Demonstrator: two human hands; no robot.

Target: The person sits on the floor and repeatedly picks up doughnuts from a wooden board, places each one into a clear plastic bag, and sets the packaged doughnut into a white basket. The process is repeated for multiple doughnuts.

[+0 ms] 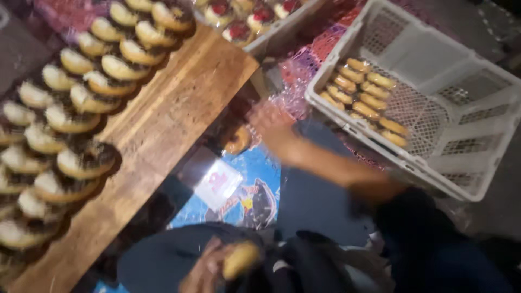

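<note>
clearly two hands busy with pastries, one of them blurred mid-reach.

left hand [209, 268] sits low in the frame by dark cloth, fingers curled round a golden pastry [240, 259]. right hand [271, 127] reaches out between the board [179, 108] and the white crate [434, 103], close to another pastry [239, 140] at the board's edge; it is too blurred to tell whether those fingers are spread or closed. likely risks: the smeared right hand suggests speed, so it could knock the pastry off the edge or clip the crate's rim and jolt the rows of buns [363, 95] inside. rows of chocolate-topped cakes [81, 108] lie tightly packed on the board, so a sleeve dragged across could smear their tops. a loose left grip could drop its pastry into the cloth.
</note>
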